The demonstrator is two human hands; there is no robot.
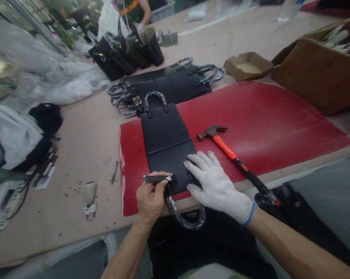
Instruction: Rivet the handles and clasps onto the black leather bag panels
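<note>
A black leather bag panel (169, 139) with plastic-wrapped handles at both ends lies on the red mat (268, 124). My bare left hand (152, 195) pinches a dark metal punch (156, 178), tilted nearly flat, its tip at the panel's near end beside the handle base. In a white knitted glove, my right hand (211, 178) rests with fingers spread on the panel's right edge. The near wrapped handle (189, 223) hangs over the table edge between my arms. To the right of the glove, a claw hammer (221, 145) with an orange and black handle lies on the mat.
Stacked black panels (166, 83) lie behind, with finished-looking black bags (128, 50) beyond. Cardboard boxes (317, 73) stand at right. A metal rod (114, 172) and a thread-wrapped tool (90, 197) lie at left, near clear plastic wrap (61, 77). Another person's arm (145, 11) shows at the back.
</note>
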